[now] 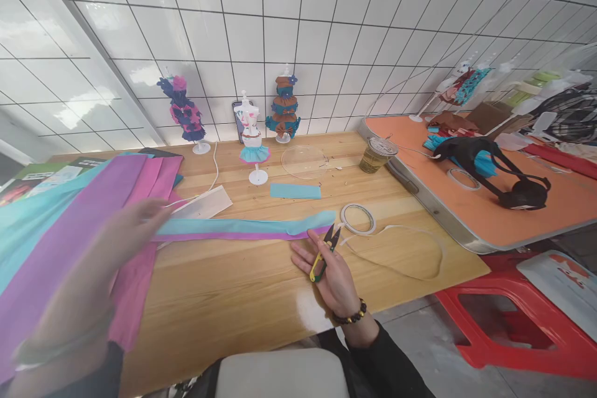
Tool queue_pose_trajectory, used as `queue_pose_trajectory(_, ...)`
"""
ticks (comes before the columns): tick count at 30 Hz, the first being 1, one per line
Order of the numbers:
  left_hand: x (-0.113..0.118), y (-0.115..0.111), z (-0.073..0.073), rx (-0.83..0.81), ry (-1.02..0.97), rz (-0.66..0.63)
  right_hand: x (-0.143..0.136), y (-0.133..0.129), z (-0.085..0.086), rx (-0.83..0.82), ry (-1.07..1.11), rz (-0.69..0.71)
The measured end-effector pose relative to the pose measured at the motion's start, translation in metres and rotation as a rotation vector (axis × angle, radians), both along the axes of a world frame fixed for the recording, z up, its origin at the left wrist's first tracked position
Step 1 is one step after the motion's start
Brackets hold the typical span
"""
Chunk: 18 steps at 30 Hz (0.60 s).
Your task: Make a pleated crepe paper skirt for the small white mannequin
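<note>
Item under inspection: a long, narrow strip (pixel 233 226), turquoise along the far side and purple along the near one, lying across the desk (pixel 224 298) from the left hand (pixel 121 236) to just beside a roll of tape (pixel 372 220). The two hands are well apart. The left hand is blurred at the left end of the strip, and whether its fingers are pinched on the material cannot be told. The right hand (pixel 336 280) is curled around a pair of snips (pixel 317 265), blades parted and pointing away from the wearer, with a fingertip at the purple edge near the strip's right end. Assessment of handling: the strip appears very light, soft and limp, probably crêpe paper or thin cloth; the turquoise layer is rumpled towards the right end, which suggests that it creases readily and may stretch or tear if pulled hard. Slipping seems a minor concern. Recommended hold: a light pinch near each end, taking both colours together so that the layers do not shift, with the open blades kept clear of the edge
</note>
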State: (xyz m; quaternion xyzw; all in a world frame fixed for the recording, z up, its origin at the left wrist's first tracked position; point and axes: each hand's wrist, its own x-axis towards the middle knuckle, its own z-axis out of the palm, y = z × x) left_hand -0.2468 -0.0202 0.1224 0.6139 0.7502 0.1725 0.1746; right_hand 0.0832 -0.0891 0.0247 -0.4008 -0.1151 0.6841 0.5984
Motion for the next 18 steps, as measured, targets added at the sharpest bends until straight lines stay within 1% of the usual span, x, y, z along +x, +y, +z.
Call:
queue_pose_trajectory(1, 0.026, 0.007, -0.003, -0.073, -0.060, -0.124, -0.005, -0.003, 0.000, 0.001, -0.004, 0.009)
queue_pose_trajectory(2, 0.053, 0.013, -0.007, -0.094, -0.102, -0.236, -0.009, -0.005, -0.001, 0.002, -0.015, 0.017)
queue_pose_trajectory(3, 0.080, 0.019, -0.011, -0.119, -0.156, -0.387, -0.013, -0.008, -0.002, 0.004, -0.031, 0.025)
queue_pose_trajectory(5, 0.129, 0.029, -0.023, -0.228, -0.266, -0.624, -0.018, -0.013, -0.004, 0.017, -0.076, 0.041)
queue_pose_trajectory(7, 0.168, 0.037, -0.035, -0.332, -0.327, -0.779, -0.019, -0.019, -0.007, 0.049, -0.132, 0.062)
queue_pose_trajectory(8, 0.183, 0.041, -0.040, -0.367, -0.355, -0.831, -0.019, -0.021, -0.008, 0.068, -0.164, 0.074)
queue_pose_trajectory(10, 0.203, 0.049, -0.047, -0.482, -0.371, -0.885, -0.016, -0.025, -0.010, 0.104, -0.240, 0.100)
queue_pose_trajectory(12, 0.215, 0.056, -0.050, -0.464, -0.312, -0.888, -0.013, -0.028, -0.011, 0.133, -0.320, 0.128)
queue_pose_trajectory(15, 0.226, 0.064, -0.048, -0.447, -0.147, -1.009, -0.011, -0.030, -0.010, 0.172, -0.423, 0.151)
queue_pose_trajectory(16, 0.229, 0.065, -0.047, -0.469, -0.099, -1.053, -0.011, -0.029, -0.009, 0.183, -0.449, 0.151)
queue_pose_trajectory(18, 0.234, 0.067, -0.046, -0.543, -0.049, -1.071, -0.011, -0.029, -0.006, 0.206, -0.496, 0.163)
